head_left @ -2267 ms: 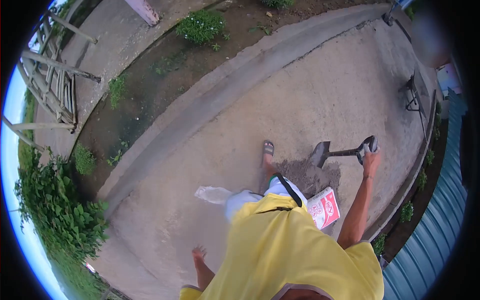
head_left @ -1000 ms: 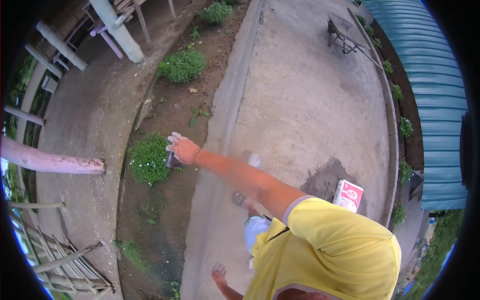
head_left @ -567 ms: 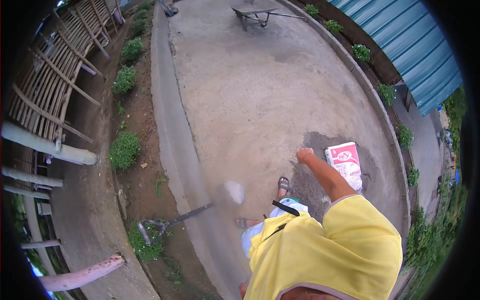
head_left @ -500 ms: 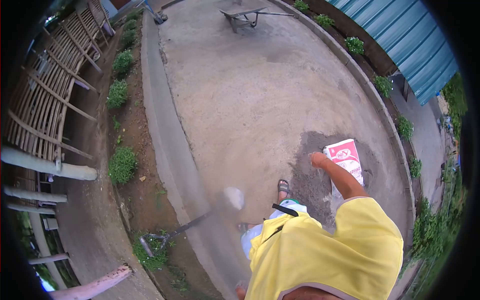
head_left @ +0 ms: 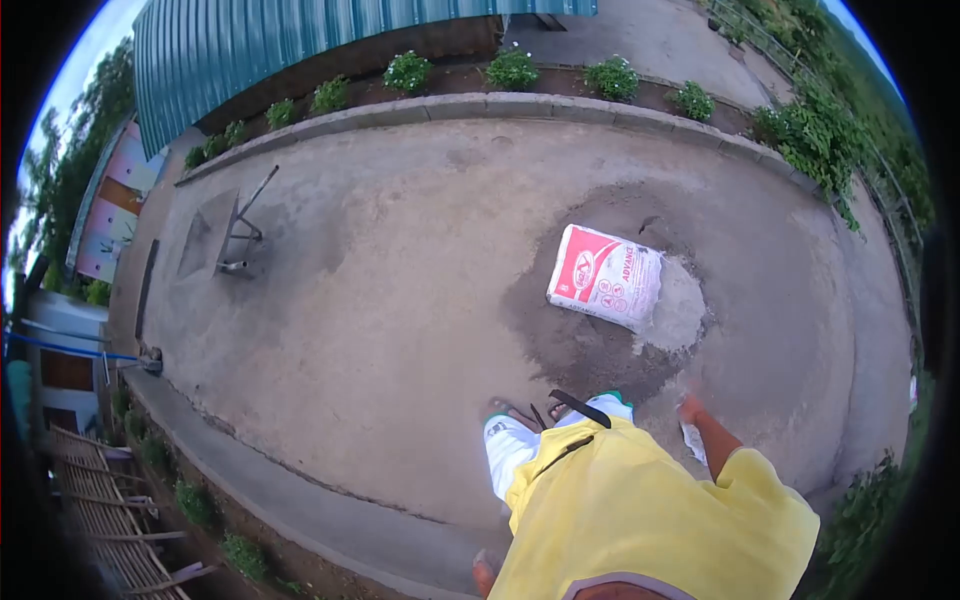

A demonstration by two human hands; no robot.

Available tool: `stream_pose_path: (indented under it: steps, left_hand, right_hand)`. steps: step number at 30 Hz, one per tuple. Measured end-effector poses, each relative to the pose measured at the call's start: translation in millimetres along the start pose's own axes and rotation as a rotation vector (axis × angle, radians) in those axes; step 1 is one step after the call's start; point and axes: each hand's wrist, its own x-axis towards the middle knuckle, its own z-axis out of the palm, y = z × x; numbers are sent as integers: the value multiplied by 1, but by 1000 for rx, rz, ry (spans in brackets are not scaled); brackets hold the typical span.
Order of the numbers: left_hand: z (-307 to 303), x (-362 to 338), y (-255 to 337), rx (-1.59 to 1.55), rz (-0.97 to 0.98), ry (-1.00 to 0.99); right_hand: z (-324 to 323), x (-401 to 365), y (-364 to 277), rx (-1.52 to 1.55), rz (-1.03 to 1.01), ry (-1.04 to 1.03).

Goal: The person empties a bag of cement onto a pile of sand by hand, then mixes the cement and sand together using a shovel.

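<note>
Cement bag: white with a red printed panel; was laid flat and slightly slanted on the concrete yard. Grey powder heap: was spread against the bag's right end, within a darker patch.

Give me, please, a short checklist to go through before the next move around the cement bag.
1. The bag lies flat on the concrete: ok.
2. The grey pile sits right against the bag's end: ok.
3. The bag is opened: cannot tell.
4. The right hand is free: cannot tell; something white shows below it.
5. The left hand is in sight: not ok, hidden.
6. A shovel is in sight: not ok.
</note>
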Motion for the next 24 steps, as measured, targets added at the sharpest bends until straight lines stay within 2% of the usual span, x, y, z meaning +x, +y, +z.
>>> stream_pose_path:
  steps: [1, 3, 5, 7, 10, 11, 12, 13, 15, 16, 17, 18, 20, 22, 23, 24]
  left_hand:
    - [-1, 18, 46, 65, 31, -9]
    - [4, 53, 139, 171, 82, -35]
    - [10, 85, 234, 272, 128, -64]
    - [12, 118, 340, 398, 205, -93]
    - [52, 164, 518, 626, 373, -108]
    - [89, 191, 586, 769, 472, -81]
    - [136, 201, 649, 735, 582, -77]
    - [188, 205, 725, 799, 563, -92]
    - [292, 181, 815, 924, 793, -172]
    - [352, 159, 849, 994, 890, -229]
    - [408, 130, 869, 1074, 970, -290]
    - [459, 96, 878, 1158, 1039, -350]
    - [552, 38, 872, 1335, 1139, -456]
    - [635, -9, 853, 1524, 1236, -538]
    - [669, -35, 845, 1632, 1302, -553]
    - [677, -102, 804, 1760, 1424, -495]
  right_hand:
    - [11, -24, -5, 119, 79, -11]
    - [47, -56, -10, 116, 334, 21]
    - [177, -42, 50, -567, -28, -224]
    - [195, -79, -13, -321, 311, -417]
    - [232, -127, -140, 205, 848, -23]
    - [239, -129, -179, 302, 949, 64]
    - [252, -129, -212, 323, 986, 97]
    - [255, -131, -244, 405, 944, 166]
    - [270, -121, -287, 159, 619, -37]
    - [213, -125, -337, 552, 955, 317]
    - [230, -114, -346, 608, 888, 336]
    - [220, -104, -365, 1019, 1175, 443]
    - [233, -85, -390, 997, 1294, 589]
    - [268, -62, -389, 1204, 1365, 706]
    - [297, -48, -422, 1330, 1390, 730]
    - [324, -34, -459, 1474, 1436, 751]
